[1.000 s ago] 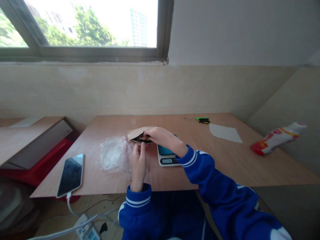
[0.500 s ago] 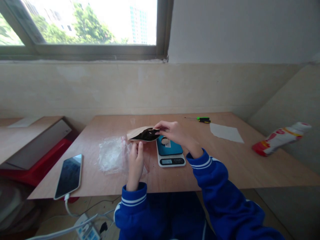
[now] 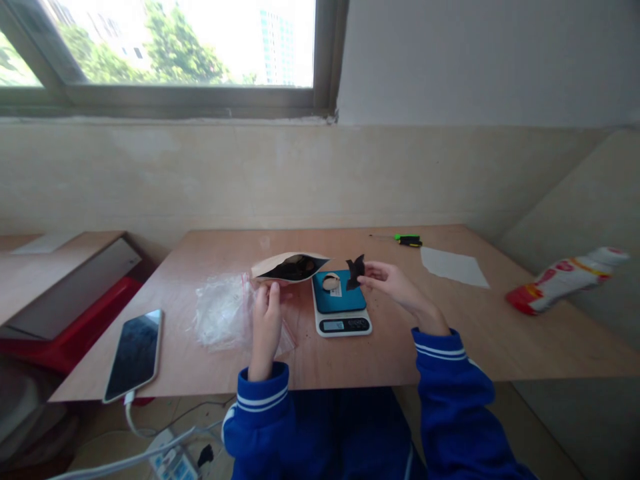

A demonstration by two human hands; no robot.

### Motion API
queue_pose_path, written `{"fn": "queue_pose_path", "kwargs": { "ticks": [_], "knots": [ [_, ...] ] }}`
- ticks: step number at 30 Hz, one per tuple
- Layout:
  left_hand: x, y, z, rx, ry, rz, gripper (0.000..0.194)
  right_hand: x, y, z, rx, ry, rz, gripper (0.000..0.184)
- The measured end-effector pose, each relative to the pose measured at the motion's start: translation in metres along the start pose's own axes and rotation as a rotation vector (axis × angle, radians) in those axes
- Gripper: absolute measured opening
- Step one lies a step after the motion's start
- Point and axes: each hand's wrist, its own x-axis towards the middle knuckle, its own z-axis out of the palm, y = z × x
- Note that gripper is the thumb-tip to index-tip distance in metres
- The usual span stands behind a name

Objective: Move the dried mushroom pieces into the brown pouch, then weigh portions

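My left hand (image 3: 265, 320) grips the lower edge of an open brown paper pouch (image 3: 287, 267) with dark contents showing in its mouth. My right hand (image 3: 395, 283) pinches a small dark flake (image 3: 355, 270) and holds it just above the right side of a small kitchen scale (image 3: 341, 307) with a blue top. A small pale round thing (image 3: 330, 282) sits on the scale's platform. The pouch's mouth points toward the scale.
Crumpled clear plastic bags (image 3: 223, 310) lie left of the pouch. A phone (image 3: 134, 353) on a charging cable rests at the table's left front edge. A green-handled screwdriver (image 3: 407, 239), a white paper sheet (image 3: 453, 267) and a red-white packet (image 3: 560, 280) lie to the right.
My right hand came out of the pouch with a dark flake and moved right, over the scale. My left hand kept hold of the pouch.
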Motion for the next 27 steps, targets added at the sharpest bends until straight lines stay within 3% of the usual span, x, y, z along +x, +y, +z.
{"fn": "queue_pose_path", "kwargs": {
  "ticks": [3, 7, 11, 13, 16, 18, 20, 23, 27],
  "knots": [
    [-0.001, 0.002, 0.002, -0.036, 0.006, -0.016, 0.024, -0.002, 0.022, -0.002, -0.017, -0.001, 0.135, 0.057],
    [0.0, 0.002, 0.002, -0.054, -0.003, -0.024, 0.026, 0.005, 0.044, 0.005, -0.088, -0.007, 0.246, 0.044],
    [0.002, 0.004, 0.0, -0.002, -0.002, -0.017, 0.034, 0.01, 0.058, 0.014, -0.295, 0.061, 0.272, 0.037],
    [0.003, 0.005, -0.001, 0.017, 0.008, -0.025, 0.039, 0.007, 0.056, 0.016, -0.389, 0.14, 0.212, 0.041],
    [0.004, 0.007, 0.0, 0.043, 0.036, -0.049, 0.046, -0.001, 0.031, 0.019, -0.601, 0.299, -0.07, 0.042],
    [0.004, 0.007, 0.001, 0.049, 0.054, -0.056, 0.047, -0.007, 0.001, 0.023, -0.663, 0.318, -0.284, 0.035],
    [0.005, 0.006, 0.002, 0.049, 0.063, -0.055, 0.046, -0.01, -0.031, 0.03, -0.583, 0.22, -0.42, 0.024],
    [0.004, 0.006, 0.003, 0.039, 0.064, -0.044, 0.044, -0.007, -0.069, 0.049, -0.492, -0.044, -0.528, 0.018],
    [0.003, 0.004, 0.002, 0.022, 0.039, -0.022, 0.043, 0.012, -0.086, 0.078, -0.672, -0.245, -0.601, 0.022]
  ]
}}
